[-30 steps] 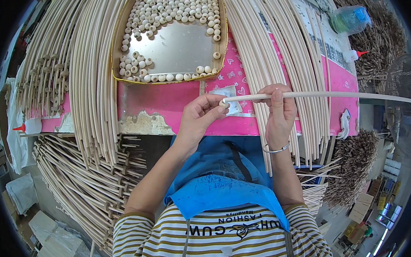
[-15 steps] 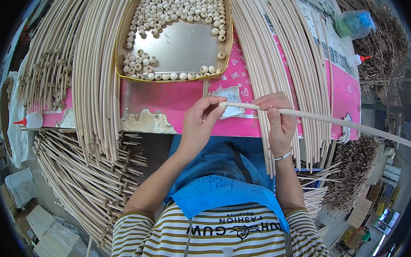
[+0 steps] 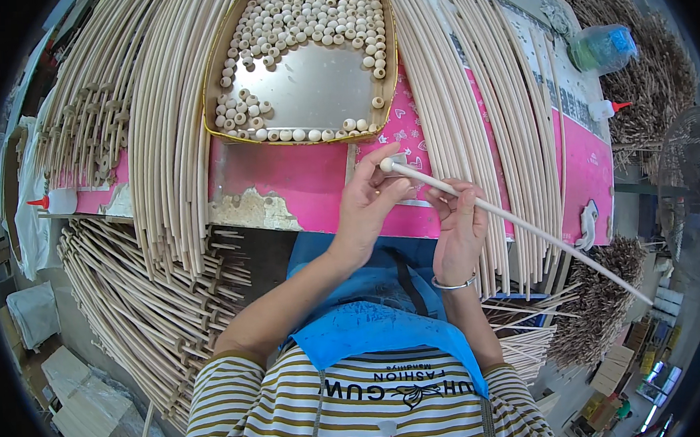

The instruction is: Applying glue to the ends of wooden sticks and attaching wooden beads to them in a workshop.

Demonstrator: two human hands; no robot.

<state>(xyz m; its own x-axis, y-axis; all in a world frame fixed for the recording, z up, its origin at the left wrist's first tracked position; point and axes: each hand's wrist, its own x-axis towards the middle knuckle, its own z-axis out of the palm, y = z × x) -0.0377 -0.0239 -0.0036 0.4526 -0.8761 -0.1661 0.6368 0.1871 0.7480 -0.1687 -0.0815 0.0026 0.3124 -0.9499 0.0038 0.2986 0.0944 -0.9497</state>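
Note:
A long, pale wooden rod (image 3: 544,240) slants from the middle of the view down to the right. At its upper left end sits a round wooden bead (image 3: 386,165). The curled fingers of my left hand (image 3: 367,209) are around the bead, with the index finger against it and the thumb below the rod. My right hand (image 3: 459,232) pinches the rod a short way from the bead, between thumb and fingers. Behind the hands, a yellow-rimmed tray (image 3: 304,143) holds many loose wooden beads. My hands partly hide the small white dish near the table edge.
Bundles of wooden rods lie left (image 3: 171,109) and right (image 3: 450,92) on the pink-covered table (image 3: 283,170). Rods with discs (image 3: 151,311) are stacked below left. Glue bottles (image 3: 62,202) with red tips, a plastic bottle (image 3: 602,49) and a fan (image 3: 692,197) stand around.
The rod has tilted more steeply, its far end swinging down and left. My left hand has shifted right and its thumb has moved off the bead; my right hand has moved left and down.

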